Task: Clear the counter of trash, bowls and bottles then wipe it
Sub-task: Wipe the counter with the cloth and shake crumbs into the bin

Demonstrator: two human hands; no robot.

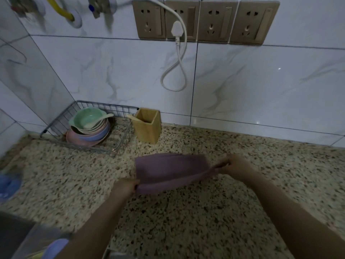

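Note:
A purple cloth (169,171) is stretched between my two hands just above the speckled granite counter (205,217). My left hand (125,187) pinches its near left corner. The cloth's right end is gripped by my right hand (236,165). The cloth is folded double and slightly blurred. Stacked bowls and plates (89,128), green on top with a pale spoon, sit in a wire rack (119,141) at the back left corner.
A wooden utensil holder (148,126) stands beside the rack against the tiled wall. Wall sockets with a white plug and looped cord (177,58) hang above. A blue object (9,186) lies at the left edge. A sink edge (16,232) shows bottom left.

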